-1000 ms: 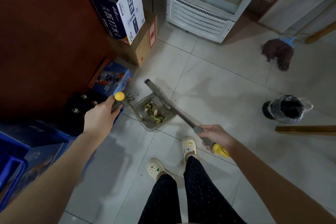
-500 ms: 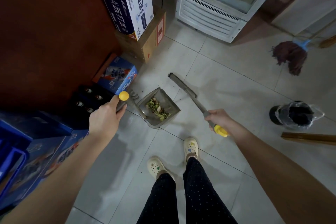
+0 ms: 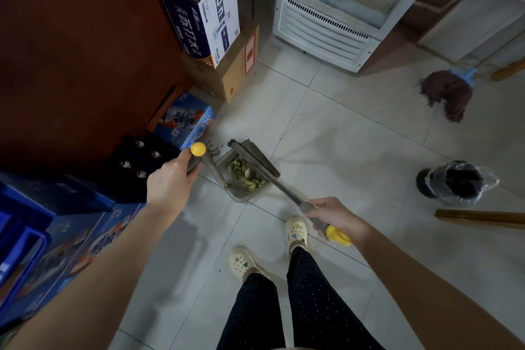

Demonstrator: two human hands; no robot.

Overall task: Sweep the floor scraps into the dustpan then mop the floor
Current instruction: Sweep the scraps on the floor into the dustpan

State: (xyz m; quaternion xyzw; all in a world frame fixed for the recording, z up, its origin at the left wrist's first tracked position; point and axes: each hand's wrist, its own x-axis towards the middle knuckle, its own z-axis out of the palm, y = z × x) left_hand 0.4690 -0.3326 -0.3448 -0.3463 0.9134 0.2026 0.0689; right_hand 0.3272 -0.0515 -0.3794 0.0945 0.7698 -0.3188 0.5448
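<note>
On the floor (image 3: 355, 150), toward its far right edge, the mop (image 3: 451, 94) was seen lying. The broom (image 3: 272, 179) was laid across the dustpan (image 3: 241, 196), near the floor's left edge, with the right hand (image 3: 335, 216) curled round its handle. The dustpan's handle was clasped by the curled left hand (image 3: 167, 182). The scraps (image 3: 247, 173) inside could be spilled were the dustpan tipped forward.

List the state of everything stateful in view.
Grey plastic dustpan: on floor, holding green vegetable scraps.
Grey broom with yellow-capped handle: head at dustpan mouth.
Left hand: grips dustpan's yellow-tipped handle.
Right hand: grips broom handle.
Dark red string mop: untouched, head on floor.
Black bin with clear liner: upright, open.
Blue-and-white carton: top flaps open.
</note>
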